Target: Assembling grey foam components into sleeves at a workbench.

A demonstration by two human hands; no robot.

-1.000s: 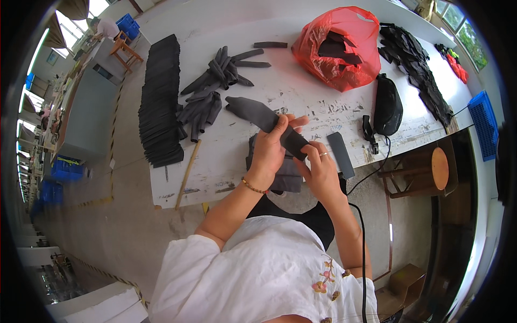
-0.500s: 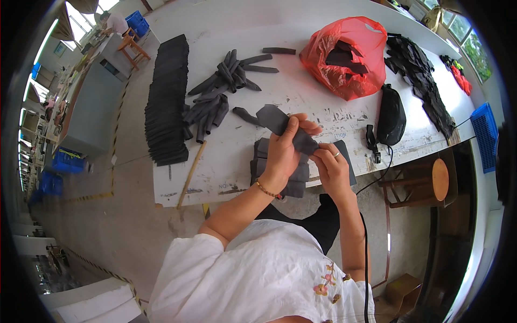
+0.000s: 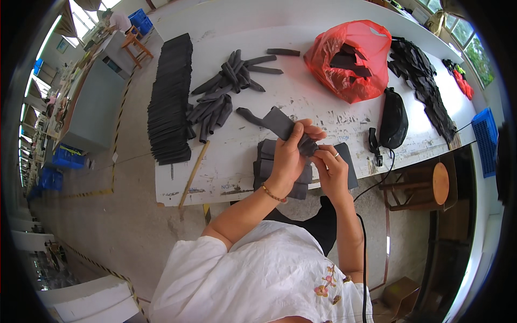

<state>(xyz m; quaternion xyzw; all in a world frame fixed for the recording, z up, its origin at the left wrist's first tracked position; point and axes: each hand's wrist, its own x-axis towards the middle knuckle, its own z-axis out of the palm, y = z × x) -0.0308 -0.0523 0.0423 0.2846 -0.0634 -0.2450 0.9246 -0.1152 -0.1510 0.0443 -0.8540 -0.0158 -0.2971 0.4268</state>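
Note:
A dark grey fabric piece [image 3: 280,123] is held above the table's front part. My left hand [image 3: 290,157] grips its middle, thumb on top, and its flat upper end sticks out past the thumb. At the lower end, bunched into folds, the fingertips of my right hand [image 3: 331,168] pinch the cloth. Under my hands lies a stack of grey fabric pieces [image 3: 265,164], partly hidden by my left hand. A dark flat piece [image 3: 344,161] lies beside my right hand. One narrow fabric tube [image 3: 250,117] rests just beyond the held piece.
Rolled fabric tubes [image 3: 231,72] lie heaped left of centre, near a long row of black fabric pieces [image 3: 171,97]. A wooden stick [image 3: 194,173] lies near the front edge. Rightward are a red plastic bag [image 3: 323,59], a black pouch [image 3: 393,118] and a stool [image 3: 440,184].
The lower end of the fabric has become more bunched between my hands. Both hands have stayed in nearly the same place, and the whole view has shifted slightly.

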